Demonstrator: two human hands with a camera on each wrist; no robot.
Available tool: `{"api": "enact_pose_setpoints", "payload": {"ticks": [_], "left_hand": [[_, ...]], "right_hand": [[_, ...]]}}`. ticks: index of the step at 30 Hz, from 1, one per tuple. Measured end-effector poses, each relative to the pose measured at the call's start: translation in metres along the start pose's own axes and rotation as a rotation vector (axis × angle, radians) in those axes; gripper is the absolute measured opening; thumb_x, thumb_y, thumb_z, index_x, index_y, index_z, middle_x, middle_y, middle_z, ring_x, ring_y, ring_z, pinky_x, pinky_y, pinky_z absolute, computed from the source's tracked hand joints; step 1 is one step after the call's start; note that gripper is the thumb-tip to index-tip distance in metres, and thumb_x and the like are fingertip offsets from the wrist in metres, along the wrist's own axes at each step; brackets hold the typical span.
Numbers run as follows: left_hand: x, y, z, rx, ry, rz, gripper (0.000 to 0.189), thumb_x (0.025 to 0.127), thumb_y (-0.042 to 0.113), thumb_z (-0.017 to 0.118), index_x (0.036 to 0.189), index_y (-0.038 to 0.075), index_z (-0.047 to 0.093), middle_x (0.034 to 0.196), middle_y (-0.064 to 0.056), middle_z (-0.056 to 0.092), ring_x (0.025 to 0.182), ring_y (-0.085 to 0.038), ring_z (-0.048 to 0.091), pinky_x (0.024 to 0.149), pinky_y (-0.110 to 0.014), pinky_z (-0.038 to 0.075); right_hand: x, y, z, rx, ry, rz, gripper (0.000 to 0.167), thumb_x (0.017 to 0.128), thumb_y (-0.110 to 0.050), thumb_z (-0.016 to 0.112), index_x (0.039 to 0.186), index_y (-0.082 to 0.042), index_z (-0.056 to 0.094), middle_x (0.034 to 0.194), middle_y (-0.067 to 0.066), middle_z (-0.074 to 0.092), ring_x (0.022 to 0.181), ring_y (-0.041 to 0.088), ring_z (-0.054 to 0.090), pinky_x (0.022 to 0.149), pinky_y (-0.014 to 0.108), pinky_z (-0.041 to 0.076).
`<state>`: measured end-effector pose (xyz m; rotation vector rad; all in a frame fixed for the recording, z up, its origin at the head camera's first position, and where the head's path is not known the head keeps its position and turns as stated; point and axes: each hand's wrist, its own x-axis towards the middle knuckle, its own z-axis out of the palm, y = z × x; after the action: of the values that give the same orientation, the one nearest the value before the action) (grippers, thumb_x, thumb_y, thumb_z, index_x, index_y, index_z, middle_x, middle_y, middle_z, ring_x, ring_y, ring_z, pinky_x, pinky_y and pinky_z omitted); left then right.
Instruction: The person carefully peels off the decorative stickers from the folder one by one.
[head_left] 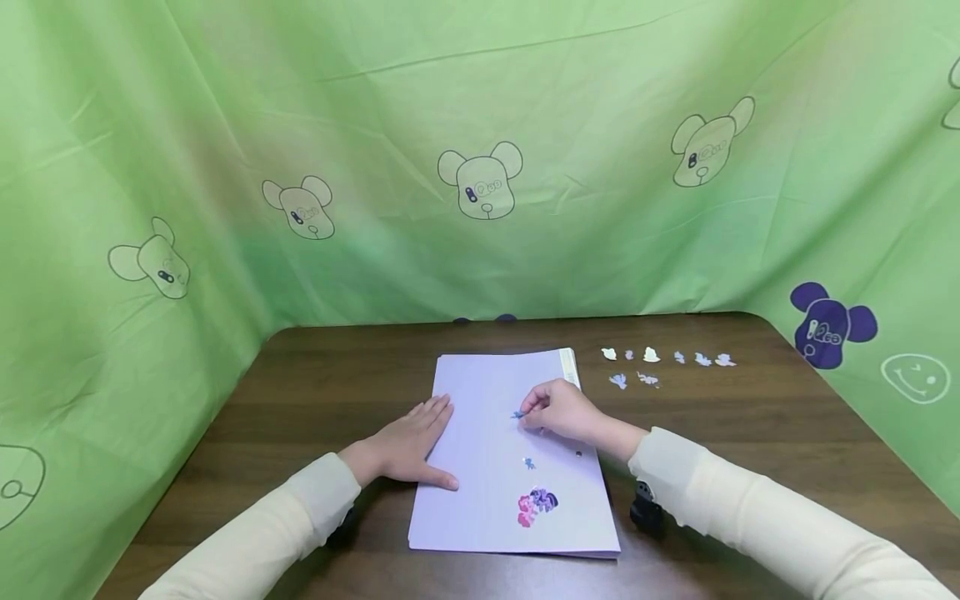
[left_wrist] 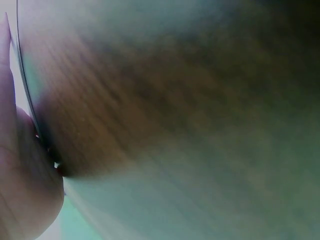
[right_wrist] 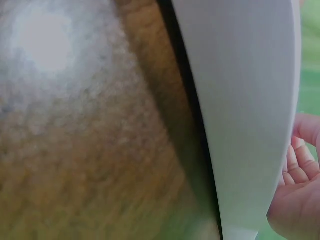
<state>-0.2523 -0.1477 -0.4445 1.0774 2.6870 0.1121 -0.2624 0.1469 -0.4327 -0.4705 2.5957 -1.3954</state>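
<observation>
A green cloth (head_left: 480, 125) printed with bears surrounds a dark wooden surface (head_left: 315, 392). On it lies a pale purple folder (head_left: 480, 500) carrying a pink and purple sticker (head_left: 536, 507). The left hand (head_left: 408, 446) lies flat on the folder's left edge, fingers straight, holding nothing. The right hand (head_left: 566, 410) pinches a small blue sticker (head_left: 517, 413) just above the folder. Loose stickers (head_left: 663, 362) sit to the right. The pinched sticker may crease or land crooked if the folder slides.

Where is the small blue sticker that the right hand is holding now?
In the head view, the small blue sticker is pinched at the right hand's fingertips, over the middle of the pale purple folder.
</observation>
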Motion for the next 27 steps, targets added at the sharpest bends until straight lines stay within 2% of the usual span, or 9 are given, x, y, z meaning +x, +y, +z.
{"api": "enact_pose_setpoints", "payload": {"ticks": [16, 20, 24, 27], "left_hand": [[0.000, 0.001, -0.001, -0.004, -0.006, -0.011, 0.120, 0.076, 0.085, 0.046, 0.155, 0.003, 0.007, 0.162, -0.012, 0.000, 0.147, -0.023, -0.001, 0.117, -0.038, 0.008], [0.000, 0.002, -0.002, 0.000, -0.002, -0.009, 0.120, 0.076, 0.084, 0.046, 0.155, 0.003, 0.008, 0.162, -0.012, 0.000, 0.147, -0.024, -0.001, 0.117, -0.038, 0.008], [-0.001, 0.002, -0.003, -0.015, -0.003, -0.008, 0.119, 0.077, 0.083, 0.047, 0.155, 0.003, 0.008, 0.162, -0.012, 0.000, 0.147, -0.024, -0.001, 0.117, -0.039, 0.008], [-0.001, 0.003, -0.003, -0.030, -0.008, -0.007, 0.119, 0.077, 0.083, 0.048, 0.155, 0.002, 0.008, 0.162, -0.013, 0.001, 0.147, -0.025, 0.000, 0.117, -0.040, 0.009]], "right_hand": [[-0.005, -0.002, -0.017, 0.144, -0.036, 0.041, 0.027, 0.080, 0.003, 0.074, 0.104, 0.009, 0.064, 0.069, 0.003, 0.062, 0.062, 0.014, 0.058, 0.057, 0.027, 0.051], [-0.007, 0.001, -0.026, 0.168, -0.009, 0.045, 0.024, 0.079, 0.002, 0.076, 0.099, 0.008, 0.064, 0.068, 0.003, 0.062, 0.061, 0.015, 0.057, 0.056, 0.027, 0.050], [-0.011, 0.005, -0.036, 0.135, 0.023, 0.042, 0.015, 0.080, -0.001, 0.076, 0.090, 0.005, 0.067, 0.069, 0.004, 0.062, 0.061, 0.016, 0.057, 0.055, 0.026, 0.049], [-0.014, 0.009, -0.044, 0.114, 0.032, 0.040, 0.010, 0.082, -0.003, 0.074, 0.089, 0.003, 0.069, 0.072, 0.006, 0.064, 0.064, 0.018, 0.059, 0.057, 0.028, 0.050]]}}
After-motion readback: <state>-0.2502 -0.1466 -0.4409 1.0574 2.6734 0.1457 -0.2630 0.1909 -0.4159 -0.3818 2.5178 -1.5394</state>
